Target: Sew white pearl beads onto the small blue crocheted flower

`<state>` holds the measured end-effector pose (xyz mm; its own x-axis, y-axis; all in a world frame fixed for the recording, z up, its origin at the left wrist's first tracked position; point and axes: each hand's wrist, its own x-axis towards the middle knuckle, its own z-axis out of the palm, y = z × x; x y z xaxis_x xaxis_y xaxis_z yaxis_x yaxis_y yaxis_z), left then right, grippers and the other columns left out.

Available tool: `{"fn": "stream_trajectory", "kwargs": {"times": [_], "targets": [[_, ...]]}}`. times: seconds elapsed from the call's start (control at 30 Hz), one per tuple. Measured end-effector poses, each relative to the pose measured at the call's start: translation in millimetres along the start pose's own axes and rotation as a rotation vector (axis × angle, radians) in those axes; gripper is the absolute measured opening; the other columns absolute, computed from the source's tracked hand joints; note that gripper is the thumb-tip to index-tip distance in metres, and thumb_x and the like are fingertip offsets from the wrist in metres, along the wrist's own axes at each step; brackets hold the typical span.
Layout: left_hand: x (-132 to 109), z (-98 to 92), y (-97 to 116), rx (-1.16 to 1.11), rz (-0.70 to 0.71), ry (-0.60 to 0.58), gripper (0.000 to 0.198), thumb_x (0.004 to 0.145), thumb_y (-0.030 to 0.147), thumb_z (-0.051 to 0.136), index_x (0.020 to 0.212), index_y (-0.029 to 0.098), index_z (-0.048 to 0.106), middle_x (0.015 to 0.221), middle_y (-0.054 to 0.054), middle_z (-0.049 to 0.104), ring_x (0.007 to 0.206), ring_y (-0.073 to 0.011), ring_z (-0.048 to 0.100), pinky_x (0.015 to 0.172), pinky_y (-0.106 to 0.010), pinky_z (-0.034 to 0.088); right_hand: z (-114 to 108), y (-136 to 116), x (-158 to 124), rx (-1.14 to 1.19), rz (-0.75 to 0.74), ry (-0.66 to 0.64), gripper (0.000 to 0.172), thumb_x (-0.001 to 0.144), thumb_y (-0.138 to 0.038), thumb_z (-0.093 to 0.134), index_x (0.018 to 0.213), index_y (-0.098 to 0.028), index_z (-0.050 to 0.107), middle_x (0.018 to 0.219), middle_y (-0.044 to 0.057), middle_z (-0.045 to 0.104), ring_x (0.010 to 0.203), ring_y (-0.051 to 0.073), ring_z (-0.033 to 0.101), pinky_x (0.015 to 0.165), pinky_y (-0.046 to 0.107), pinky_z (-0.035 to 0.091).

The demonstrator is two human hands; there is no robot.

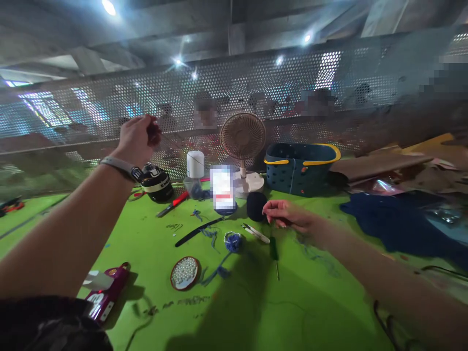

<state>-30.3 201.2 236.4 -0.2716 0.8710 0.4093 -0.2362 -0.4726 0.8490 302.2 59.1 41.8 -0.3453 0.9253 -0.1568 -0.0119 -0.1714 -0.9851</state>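
Observation:
My left hand point(138, 138) is raised well above the green table point(256, 302), its fingers pinched on something small and dark that I cannot make out. A pale band sits on that wrist. My right hand point(288, 217) hovers low over the table beside a dark blue pompom point(256, 204), fingers pinched together; a thin thread may run from it, too fine to tell. Near it lie small snips point(256, 232) and a dark crochet hook point(275, 256). A blue beaded piece point(233, 241) with loose yarn lies in the middle, and a round dish of white beads point(185, 273) sits nearer me.
A small fan point(243, 146), a white cup point(195, 164), a blurred box point(223, 189) and a dark blue basket with yellow handles point(300, 168) stand at the back before a perforated metal screen. Blue fabric point(398, 224) lies right. A magenta case point(107, 292) lies near left. People sit behind the screen.

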Motion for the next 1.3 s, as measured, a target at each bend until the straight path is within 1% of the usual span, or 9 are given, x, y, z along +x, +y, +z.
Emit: {"fn": "stream_trajectory", "kwargs": {"times": [0.17, 0.33, 0.47, 0.57, 0.73, 0.83, 1.03, 1.2, 1.3], "targets": [[4.0, -10.6, -9.8, -0.001, -0.035, -0.031, 0.032, 0.095, 0.007, 0.045, 0.065, 0.015, 0.054, 0.045, 0.004, 0.048, 0.04, -0.0061, 0.044, 0.037, -0.019, 0.03, -7.3, 4.5, -0.6, -0.011, -0.001, 0.019, 0.031, 0.069, -0.036, 0.079, 0.081, -0.015, 0.059, 0.063, -0.003, 0.066, 0.037, 0.001, 0.045, 0.038, 0.015, 0.033], [8.6, -17.1, -13.7, -0.018, -0.065, -0.044, 0.031, 0.095, 0.007, 0.044, 0.066, 0.015, 0.053, 0.047, 0.004, 0.048, 0.043, -0.0055, 0.043, 0.039, -0.017, 0.032, -12.3, 7.0, -0.1, -0.009, 0.02, 0.032, 0.03, 0.067, -0.032, 0.081, 0.081, -0.015, 0.06, 0.066, 0.001, 0.07, 0.041, 0.004, 0.053, 0.042, 0.017, 0.041], [7.6, -24.1, -17.9, -0.023, -0.089, -0.042, 0.029, 0.095, 0.009, 0.043, 0.069, 0.014, 0.055, 0.049, 0.003, 0.048, 0.042, -0.0057, 0.043, 0.037, -0.016, 0.031, -12.8, 5.5, -5.7, 0.065, 0.029, 0.063, 0.025, 0.073, -0.032, 0.076, 0.08, -0.018, 0.056, 0.066, -0.001, 0.069, 0.037, 0.002, 0.047, 0.04, 0.016, 0.04], [3.7, -34.3, -26.0, -0.023, -0.129, -0.023, 0.025, 0.093, 0.008, 0.046, 0.07, 0.013, 0.054, 0.05, 0.003, 0.05, 0.043, -0.0055, 0.045, 0.039, -0.014, 0.033, -13.6, 5.6, -12.0, 0.122, 0.042, 0.069, 0.021, 0.077, -0.031, 0.071, 0.078, -0.019, 0.054, 0.067, -0.002, 0.068, 0.037, 0.002, 0.045, 0.039, 0.015, 0.038], [-2.1, -52.8, -42.6, -0.017, -0.218, 0.0, 0.022, 0.092, 0.007, 0.047, 0.071, 0.012, 0.053, 0.052, 0.002, 0.052, 0.044, -0.0058, 0.049, 0.039, -0.013, 0.035, -13.8, 5.4, -19.4, 0.182, 0.07, 0.025, 0.019, 0.081, -0.03, 0.067, 0.078, -0.018, 0.052, 0.072, 0.001, 0.069, 0.036, 0.001, 0.041, 0.037, 0.016, 0.037], [-1.3, -60.6, -48.7, -0.008, -0.238, 0.018, 0.022, 0.091, 0.005, 0.046, 0.072, 0.013, 0.052, 0.051, 0.002, 0.053, 0.044, -0.0061, 0.05, 0.04, -0.014, 0.037, -13.5, 4.8, -21.1, 0.198, 0.088, -0.001, 0.022, 0.079, -0.032, 0.069, 0.077, -0.018, 0.052, 0.069, -0.001, 0.068, 0.033, 0.001, 0.038, 0.036, 0.015, 0.036], [4.5, -66.8, -47.0, 0.003, -0.243, 0.042, 0.015, 0.085, 0.005, 0.052, 0.072, 0.013, 0.054, 0.048, 0.002, 0.053, 0.045, -0.0057, 0.049, 0.04, -0.013, 0.034, -13.6, 6.4, -22.0, 0.2, 0.1, -0.025, 0.024, 0.077, -0.034, 0.071, 0.074, -0.018, 0.054, 0.059, -0.005, 0.063, 0.031, 0.0, 0.036, 0.037, 0.016, 0.036], [6.5, -68.6, -44.3, -0.005, -0.244, 0.042, 0.021, 0.09, 0.006, 0.047, 0.07, 0.012, 0.053, 0.046, 0.003, 0.051, 0.043, -0.0043, 0.049, 0.042, -0.015, 0.03, -11.3, 6.8, -21.8, 0.2, 0.089, -0.002, 0.024, 0.076, -0.032, 0.072, 0.074, -0.018, 0.053, 0.057, -0.007, 0.058, 0.03, -0.001, 0.028, 0.034, 0.016, 0.028], [5.4, -69.2, -43.3, -0.01, -0.242, 0.048, 0.024, 0.091, 0.005, 0.045, 0.069, 0.012, 0.052, 0.047, 0.003, 0.051, 0.042, -0.0042, 0.049, 0.042, -0.014, 0.03, -9.7, 6.6, -23.1, 0.192, 0.098, -0.002, 0.023, 0.075, -0.03, 0.073, 0.077, -0.018, 0.054, 0.054, -0.009, 0.056, 0.029, -0.001, 0.023, 0.032, 0.016, 0.022]]}}
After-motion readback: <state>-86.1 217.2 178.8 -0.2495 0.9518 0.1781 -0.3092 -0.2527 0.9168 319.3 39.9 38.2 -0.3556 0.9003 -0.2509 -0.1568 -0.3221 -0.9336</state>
